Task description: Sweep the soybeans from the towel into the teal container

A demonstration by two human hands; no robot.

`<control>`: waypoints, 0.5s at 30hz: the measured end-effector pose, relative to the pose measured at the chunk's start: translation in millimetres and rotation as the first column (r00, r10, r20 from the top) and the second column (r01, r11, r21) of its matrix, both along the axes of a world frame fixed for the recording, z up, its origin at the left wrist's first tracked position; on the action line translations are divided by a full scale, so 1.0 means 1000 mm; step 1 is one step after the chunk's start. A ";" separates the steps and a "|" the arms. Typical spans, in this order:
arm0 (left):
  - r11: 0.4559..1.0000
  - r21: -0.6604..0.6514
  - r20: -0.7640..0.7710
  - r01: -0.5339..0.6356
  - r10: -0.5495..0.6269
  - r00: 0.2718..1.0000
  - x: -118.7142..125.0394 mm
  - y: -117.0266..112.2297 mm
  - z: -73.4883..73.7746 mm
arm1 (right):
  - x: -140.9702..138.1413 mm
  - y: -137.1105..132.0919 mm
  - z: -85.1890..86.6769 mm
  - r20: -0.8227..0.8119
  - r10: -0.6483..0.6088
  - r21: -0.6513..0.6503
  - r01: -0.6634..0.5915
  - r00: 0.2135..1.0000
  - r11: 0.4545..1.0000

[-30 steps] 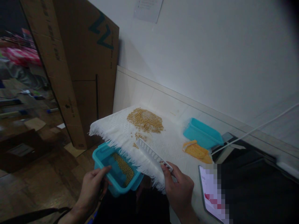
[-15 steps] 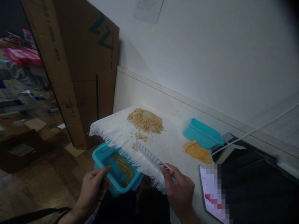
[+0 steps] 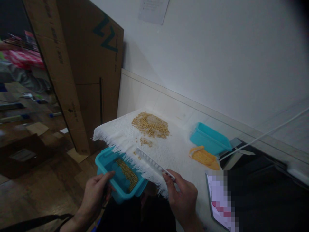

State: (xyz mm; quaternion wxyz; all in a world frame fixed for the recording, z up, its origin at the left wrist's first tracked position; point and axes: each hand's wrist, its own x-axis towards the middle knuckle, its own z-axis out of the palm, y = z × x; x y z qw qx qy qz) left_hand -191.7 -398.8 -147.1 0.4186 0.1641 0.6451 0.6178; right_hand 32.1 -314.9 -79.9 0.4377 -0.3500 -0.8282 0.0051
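My left hand (image 3: 98,190) grips the near left rim of a teal plastic bin (image 3: 102,161), held just below the table edge. Yellowish beans (image 3: 126,172) lie in its bottom. In my right hand (image 3: 181,193) is a long white plastic strip with a row of holes (image 3: 153,164), its far end resting low over the white fringed cloth (image 3: 113,125). A few loose beans lie by the strip's tip, near the cloth's edge. Farther back on the cloth spreads a larger pile of beans (image 3: 151,125), with a small scatter in front of it.
A second teal bin (image 3: 210,138) and a folded orange cloth (image 3: 205,157) are on the right. Beside them lie a tablet-like screen (image 3: 217,199) and a white cable (image 3: 270,130). A tall cardboard box (image 3: 91,64) stands at the left, against the wall. Someone's leg shows at far left.
My right hand has drawn the strip slightly toward me and left, toward the cloth's fringed edge. The few beans at its tip have shifted the same way. My left hand and the bin stay put.
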 end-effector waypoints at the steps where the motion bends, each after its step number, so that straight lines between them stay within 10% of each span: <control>1: 1.000 0.001 0.003 -0.002 0.002 1.000 0.000 0.000 0.000 | 0.000 0.000 0.000 -0.001 0.001 -0.004 -0.001 1.000 1.000; 15: 0.999 0.018 -0.002 -0.026 0.026 1.000 -0.005 0.002 -0.005 | -0.022 -0.003 0.011 -0.030 0.076 -0.009 -0.077 0.997 0.997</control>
